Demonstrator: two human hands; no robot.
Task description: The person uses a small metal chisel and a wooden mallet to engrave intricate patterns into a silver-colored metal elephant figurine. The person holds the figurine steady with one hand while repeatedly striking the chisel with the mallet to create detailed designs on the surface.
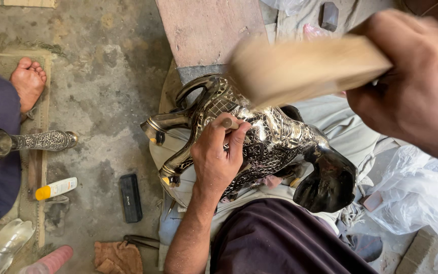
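Rough concrete floor (102,76) spreads under a cloth-padded lap where a black, engraved metal animal figure (259,142) lies on its side. Above it the right hand (416,86) has its grip wrapped tight on a wooden mallet (305,68), blurred in swing. The left hand (216,155) pinches a small chisel (227,122) upright against the figure's flank. A glancing blow could skid the chisel and scar the pattern, or strike the fingers.

Wooden mallet (305,68) motion-blurred; chisel (226,122) mostly hidden inside left hand (216,157).
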